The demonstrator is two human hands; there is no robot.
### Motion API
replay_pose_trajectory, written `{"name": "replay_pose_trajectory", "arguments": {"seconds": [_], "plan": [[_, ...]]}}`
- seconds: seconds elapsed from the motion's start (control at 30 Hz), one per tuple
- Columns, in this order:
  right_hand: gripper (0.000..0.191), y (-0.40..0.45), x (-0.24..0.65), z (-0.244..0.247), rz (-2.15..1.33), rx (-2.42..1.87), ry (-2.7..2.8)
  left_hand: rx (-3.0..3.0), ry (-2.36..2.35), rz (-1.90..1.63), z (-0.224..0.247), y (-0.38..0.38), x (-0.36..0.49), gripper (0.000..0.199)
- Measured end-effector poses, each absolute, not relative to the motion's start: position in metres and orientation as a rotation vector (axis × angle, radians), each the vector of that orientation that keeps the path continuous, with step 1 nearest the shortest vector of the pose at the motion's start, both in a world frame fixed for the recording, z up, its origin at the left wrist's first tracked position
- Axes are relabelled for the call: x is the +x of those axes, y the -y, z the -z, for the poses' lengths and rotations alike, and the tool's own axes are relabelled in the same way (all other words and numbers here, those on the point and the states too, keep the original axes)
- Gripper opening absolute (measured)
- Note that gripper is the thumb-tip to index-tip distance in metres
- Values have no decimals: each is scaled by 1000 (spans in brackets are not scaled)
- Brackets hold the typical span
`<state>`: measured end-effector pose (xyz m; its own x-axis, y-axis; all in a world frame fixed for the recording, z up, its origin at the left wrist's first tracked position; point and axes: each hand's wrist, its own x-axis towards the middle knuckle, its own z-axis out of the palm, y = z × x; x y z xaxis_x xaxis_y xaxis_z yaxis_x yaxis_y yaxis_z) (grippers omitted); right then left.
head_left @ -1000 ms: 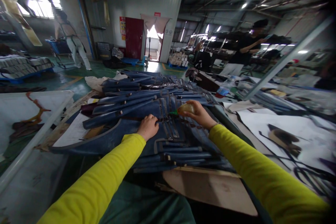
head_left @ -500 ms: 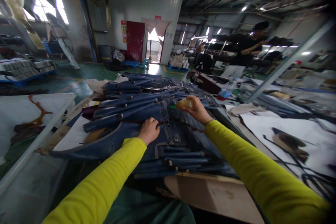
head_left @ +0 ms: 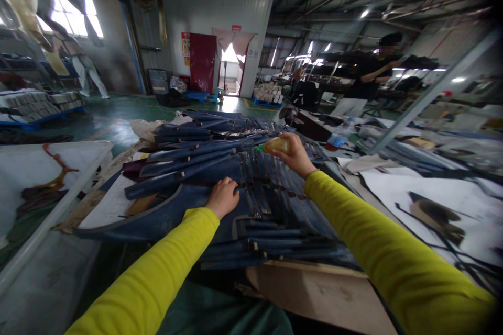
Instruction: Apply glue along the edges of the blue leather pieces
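Observation:
My right hand is closed around a yellowish squeeze bottle with a green nozzle. The nozzle points left, just over the far ends of grey-edged strips on the blue leather-like pieces. Lower and to the left, my left hand rests on a large blue piece, palm down, with bent fingers slightly apart. Nothing shows in it, though its fingertips are partly hidden. Wet-looking, shiny marks run along the strips between the hands.
Stacked blue pieces lie nearest me above a brown board. A printed paper sheet is at left, beside a white bin. On the right are a plastic bottle and white sheets. Two people stand farther off.
My right hand has lifted the squeeze bottle slightly, away from me. My left hand stays nearly still. In the background at left, a person has moved farther left.

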<state>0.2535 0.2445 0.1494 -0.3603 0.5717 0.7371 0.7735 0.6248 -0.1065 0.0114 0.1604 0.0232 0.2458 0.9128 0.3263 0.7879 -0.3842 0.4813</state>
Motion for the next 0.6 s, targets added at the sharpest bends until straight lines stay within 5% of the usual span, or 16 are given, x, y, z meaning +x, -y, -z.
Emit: {"name": "replay_pose_trajectory", "arguments": {"seconds": [0.6], "plan": [[55,-242,291,-126,92,-1228,2142,2313,-1604,-817,-25,-160,11,29]]}}
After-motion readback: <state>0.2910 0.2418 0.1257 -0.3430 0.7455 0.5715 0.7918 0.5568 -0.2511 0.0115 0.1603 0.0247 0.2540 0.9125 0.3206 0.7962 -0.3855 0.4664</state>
